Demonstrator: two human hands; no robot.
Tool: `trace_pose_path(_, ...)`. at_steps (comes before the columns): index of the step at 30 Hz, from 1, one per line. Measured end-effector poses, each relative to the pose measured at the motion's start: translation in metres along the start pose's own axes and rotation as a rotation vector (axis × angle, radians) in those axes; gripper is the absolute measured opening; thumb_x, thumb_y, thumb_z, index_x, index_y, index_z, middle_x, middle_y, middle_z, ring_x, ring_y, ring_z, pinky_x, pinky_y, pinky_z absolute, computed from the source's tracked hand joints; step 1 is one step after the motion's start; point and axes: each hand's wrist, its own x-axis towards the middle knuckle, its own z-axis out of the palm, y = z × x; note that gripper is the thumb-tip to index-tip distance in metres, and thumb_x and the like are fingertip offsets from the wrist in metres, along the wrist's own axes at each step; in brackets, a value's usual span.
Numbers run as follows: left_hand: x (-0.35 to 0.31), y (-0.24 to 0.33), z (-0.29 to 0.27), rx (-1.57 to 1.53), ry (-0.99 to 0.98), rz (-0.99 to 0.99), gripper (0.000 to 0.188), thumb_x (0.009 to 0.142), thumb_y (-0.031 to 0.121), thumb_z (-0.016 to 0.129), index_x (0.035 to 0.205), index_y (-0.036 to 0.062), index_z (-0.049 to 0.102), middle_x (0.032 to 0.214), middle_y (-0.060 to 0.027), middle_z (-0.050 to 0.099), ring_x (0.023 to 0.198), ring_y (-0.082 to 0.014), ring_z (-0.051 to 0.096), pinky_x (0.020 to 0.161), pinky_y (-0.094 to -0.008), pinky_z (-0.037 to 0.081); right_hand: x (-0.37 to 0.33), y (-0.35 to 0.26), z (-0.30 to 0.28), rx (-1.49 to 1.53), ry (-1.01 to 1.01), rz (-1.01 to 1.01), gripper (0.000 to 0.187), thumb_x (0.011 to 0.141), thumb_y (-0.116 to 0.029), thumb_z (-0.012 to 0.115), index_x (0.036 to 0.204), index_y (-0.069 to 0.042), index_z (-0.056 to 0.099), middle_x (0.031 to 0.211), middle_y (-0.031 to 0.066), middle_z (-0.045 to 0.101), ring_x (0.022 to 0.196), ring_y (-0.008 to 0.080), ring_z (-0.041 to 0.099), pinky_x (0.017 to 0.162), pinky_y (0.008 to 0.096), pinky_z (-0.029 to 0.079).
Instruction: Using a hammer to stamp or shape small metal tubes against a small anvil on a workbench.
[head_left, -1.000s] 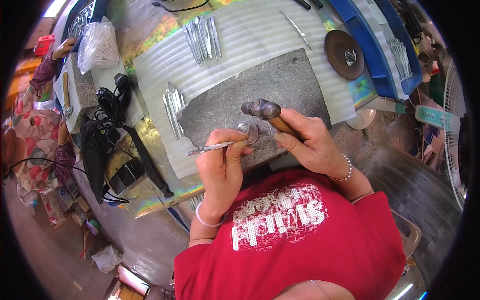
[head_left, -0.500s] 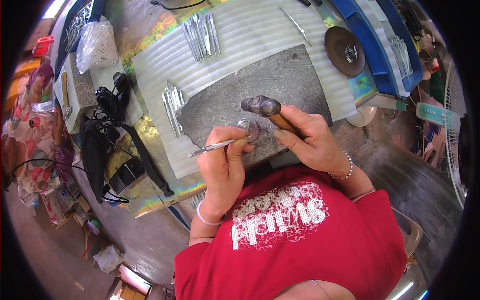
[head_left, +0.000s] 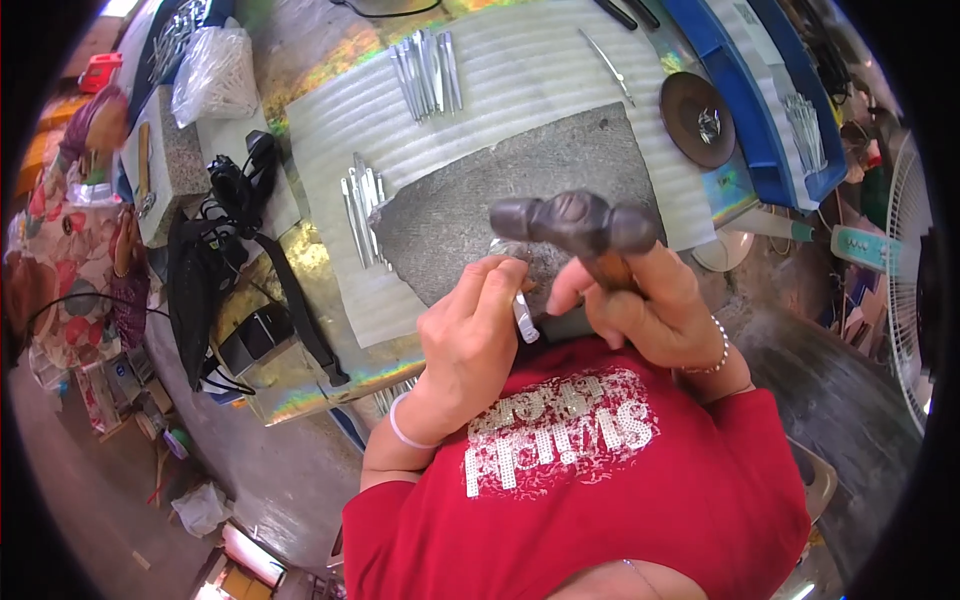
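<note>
My right hand is closed round the wooden handle of a hammer, whose dark steel head is lifted above the stone. Between the fingers of my left hand is a slim silver metal strip, its flat end sticking out toward my shirt; its other end is hidden by the fingers. Under both hands lies a grey stone slab. A small shiny round metal block on the slab shows only in part, behind the hammer head and my left fingertips.
Slim silver strips lie in a far bundle and a left bundle on a white foam sheet. To the right are a brown dish with small metal bits, a blue tray and a fan. Black straps lie left; another person sits beyond.
The hammer has risen toward the camera. My left hand has turned, so the strip that pointed left now points down toward my shirt. The view has shifted slightly.
</note>
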Motion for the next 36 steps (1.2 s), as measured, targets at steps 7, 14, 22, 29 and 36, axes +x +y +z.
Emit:
trace_pose_path(7, 0.001, 0.002, -0.004, 0.000, -0.034, 0.011, 0.024, 0.071, 0.009, 0.063, 0.094, 0.0063, 0.057, 0.086, -0.0112, 0.059, 0.063, -0.0268, 0.061, 0.049, -0.0358, 0.049, 0.026, -0.031, 0.014, -0.580, -0.162, -0.425, 0.026, 0.071, -0.005, 0.069, 0.096, -0.003, 0.059, 0.077, 0.0092, 0.057, 0.064, 0.0252, 0.060, 0.051, 0.0319, 0.046)
trace_pose_path(14, -0.004, -0.014, 0.000, -0.005, 0.100, 0.127, 0.019, 0.071, 0.001, 0.060, 0.087, 0.0073, 0.054, 0.081, -0.0079, 0.056, 0.058, -0.0240, 0.060, 0.047, -0.0335, 0.047, 0.016, -0.055, 0.022, -0.426, -0.031, -0.124, 0.041, 0.073, -0.003, 0.068, 0.111, -0.002, 0.052, 0.080, 0.0085, 0.062, 0.064, 0.0139, 0.060, 0.059, 0.0243, 0.046)
trace_pose_path(22, -0.002, -0.020, 0.000, -0.042, 0.074, 0.140, 0.022, 0.068, -0.002, 0.058, 0.087, 0.0062, 0.054, 0.080, -0.0065, 0.055, 0.061, -0.0227, 0.061, 0.047, -0.0327, 0.047, -0.015, -0.079, 0.012, -0.751, 0.044, -0.295, 0.035, 0.073, -0.002, 0.062, 0.106, 0.004, 0.056, 0.072, 0.0087, 0.062, 0.057, 0.0152, 0.059, 0.053, 0.0251, 0.047)
trace_pose_path(29, 0.000, -0.018, 0.000, -0.060, 0.093, 0.142, 0.019, 0.070, -0.003, 0.057, 0.086, 0.0068, 0.055, 0.075, -0.0068, 0.054, 0.055, -0.0240, 0.059, 0.045, -0.0328, 0.046, -0.021, -0.092, 0.016, -0.860, -0.033, -0.163, 0.031, 0.076, -0.004, 0.065, 0.106, 0.002, 0.059, 0.076, 0.0098, 0.062, 0.063, 0.0219, 0.062, 0.057, 0.0275, 0.049)
trace_pose_path(36, -0.002, -0.019, 0.001, -0.087, 0.054, 0.083, 0.028, 0.064, -0.010, 0.060, 0.087, 0.0050, 0.058, 0.080, -0.0068, 0.061, 0.061, -0.0255, 0.062, 0.050, -0.0332, 0.049, -0.035, -0.091, 0.020, -1.084, -0.013, -0.229, 0.042, 0.069, -0.003, 0.068, 0.110, -0.002, 0.060, 0.083, 0.0103, 0.065, 0.068, 0.0229, 0.063, 0.055, 0.0295, 0.049)
